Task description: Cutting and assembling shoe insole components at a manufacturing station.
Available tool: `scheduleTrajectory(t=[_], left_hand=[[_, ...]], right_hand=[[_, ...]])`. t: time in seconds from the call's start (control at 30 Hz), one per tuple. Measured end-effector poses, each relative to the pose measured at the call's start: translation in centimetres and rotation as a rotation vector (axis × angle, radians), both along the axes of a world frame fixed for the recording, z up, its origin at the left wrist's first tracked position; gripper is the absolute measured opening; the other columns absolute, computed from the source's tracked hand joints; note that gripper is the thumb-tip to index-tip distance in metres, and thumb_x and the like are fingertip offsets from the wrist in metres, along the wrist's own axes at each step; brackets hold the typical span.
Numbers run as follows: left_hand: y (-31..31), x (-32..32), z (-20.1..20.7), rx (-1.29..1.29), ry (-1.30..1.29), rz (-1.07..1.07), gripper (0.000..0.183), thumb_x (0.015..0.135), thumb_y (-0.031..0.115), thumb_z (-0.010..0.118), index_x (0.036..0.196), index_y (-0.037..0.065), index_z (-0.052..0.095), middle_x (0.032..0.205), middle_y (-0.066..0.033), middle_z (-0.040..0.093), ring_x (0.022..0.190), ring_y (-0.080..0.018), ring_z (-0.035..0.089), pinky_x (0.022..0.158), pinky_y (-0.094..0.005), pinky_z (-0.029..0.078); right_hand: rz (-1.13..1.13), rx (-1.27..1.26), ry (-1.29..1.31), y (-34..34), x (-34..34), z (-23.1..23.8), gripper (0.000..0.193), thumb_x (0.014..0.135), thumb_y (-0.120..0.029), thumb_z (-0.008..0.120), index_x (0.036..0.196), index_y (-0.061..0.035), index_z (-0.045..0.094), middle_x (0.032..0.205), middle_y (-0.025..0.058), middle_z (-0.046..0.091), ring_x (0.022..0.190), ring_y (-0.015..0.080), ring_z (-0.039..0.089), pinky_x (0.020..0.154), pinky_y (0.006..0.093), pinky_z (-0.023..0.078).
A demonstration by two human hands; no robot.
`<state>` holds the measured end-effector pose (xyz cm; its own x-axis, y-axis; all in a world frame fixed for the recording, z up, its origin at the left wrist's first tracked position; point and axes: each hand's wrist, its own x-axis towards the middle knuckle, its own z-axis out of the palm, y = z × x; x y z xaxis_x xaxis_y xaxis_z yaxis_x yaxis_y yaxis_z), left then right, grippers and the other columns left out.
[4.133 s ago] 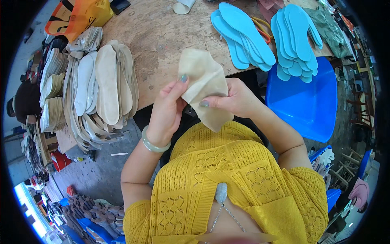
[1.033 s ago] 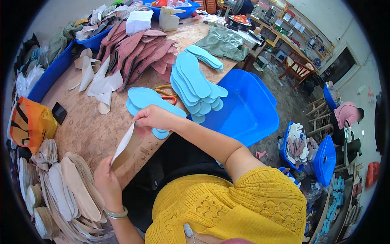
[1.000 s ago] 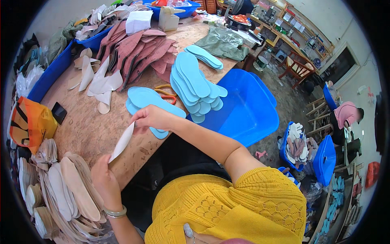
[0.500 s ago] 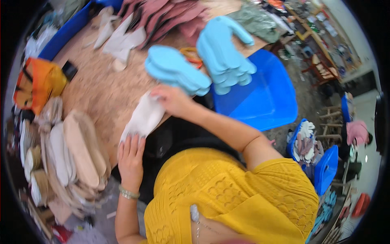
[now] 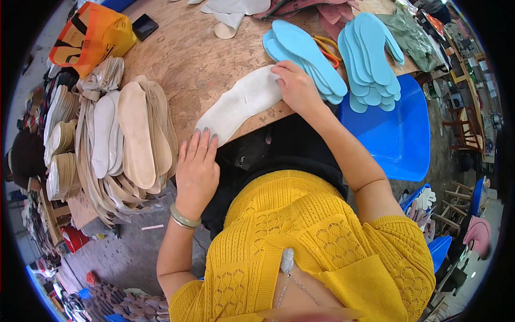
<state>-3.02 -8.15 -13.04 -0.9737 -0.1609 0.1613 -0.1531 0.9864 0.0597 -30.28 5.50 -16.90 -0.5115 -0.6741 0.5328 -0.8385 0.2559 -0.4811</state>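
A white insole-shaped piece (image 5: 236, 107) of soft sheet material lies along the near edge of the wooden table (image 5: 188, 53). My right hand (image 5: 298, 88) pinches its upper right end between thumb and fingers. With fingers stretched out flat, my left hand (image 5: 197, 169) rests its fingertips on the lower left end. Just beyond my right hand are stacked light-blue insoles (image 5: 308, 56), with a second light-blue stack (image 5: 370, 59) to their right. Orange-handled scissors (image 5: 328, 49) lie partly hidden between the two stacks.
Beige insole pieces (image 5: 140, 134) and white ones (image 5: 103, 134) are piled left of my left hand. An orange bag (image 5: 94, 40) and a black phone (image 5: 145, 27) sit at the far left. Right of the table stands a blue tub (image 5: 391, 139). Dark-red sheets (image 5: 332, 16) lie at the back.
The view has swung, so the table's things appear shifted right and the far ones higher. The white piece now lies more stretched out, with my hands farther apart at its ends.
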Motion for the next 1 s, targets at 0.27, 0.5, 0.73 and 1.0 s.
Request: scheduleTrajectory(t=[0.27, 0.5, 0.73, 1.0], left_hand=[[0.3, 0.9, -1.1, 0.098, 0.099, 0.1, 0.041, 0.088, 0.022, 0.063, 0.122, 0.0, 0.056, 0.134, -0.0149, 0.052, 0.124, -0.0317, 0.049, 0.104, -0.0458, 0.037], [0.1, 1.1, -1.1, 0.136, 0.143, 0.102, 0.04, 0.086, 0.019, 0.066, 0.12, -0.001, 0.057, 0.132, -0.0157, 0.052, 0.122, -0.0336, 0.05, 0.102, -0.0452, 0.039], [0.4, 0.9, -1.1, 0.157, 0.265, 0.109, 0.037, 0.082, 0.016, 0.069, 0.111, -0.005, 0.06, 0.117, -0.0175, 0.057, 0.11, -0.0334, 0.054, 0.098, -0.0453, 0.042], [0.5, 0.9, -1.3, 0.143, 0.292, 0.114, 0.035, 0.083, 0.017, 0.069, 0.11, -0.004, 0.061, 0.114, -0.0168, 0.059, 0.11, -0.0327, 0.056, 0.098, -0.0444, 0.042]], right_hand=[[-0.109, 0.021, 0.246, -0.2, -1.6, 2.6, 0.033, 0.076, -0.009, 0.07, 0.108, -0.0043, 0.063, 0.114, 0.0118, 0.059, 0.106, 0.0324, 0.055, 0.087, 0.0406, 0.048], [-0.355, 0.31, 0.502, -1.5, -7.5, 2.8, 0.038, 0.086, -0.037, 0.063, 0.109, -0.0065, 0.062, 0.099, 0.0153, 0.065, 0.092, 0.0331, 0.062, 0.077, 0.0421, 0.051], [-0.272, 0.489, 0.343, -1.3, -9.9, 5.1, 0.031, 0.093, -0.03, 0.05, 0.085, -0.0033, 0.061, 0.072, 0.0189, 0.066, 0.07, 0.0358, 0.067, 0.061, 0.0468, 0.053], [-0.304, 0.533, 0.21, -0.8, -12.9, 5.5, 0.027, 0.095, -0.023, 0.044, 0.114, -0.0081, 0.056, 0.086, 0.0224, 0.066, 0.08, 0.0419, 0.063, 0.072, 0.0521, 0.049]])
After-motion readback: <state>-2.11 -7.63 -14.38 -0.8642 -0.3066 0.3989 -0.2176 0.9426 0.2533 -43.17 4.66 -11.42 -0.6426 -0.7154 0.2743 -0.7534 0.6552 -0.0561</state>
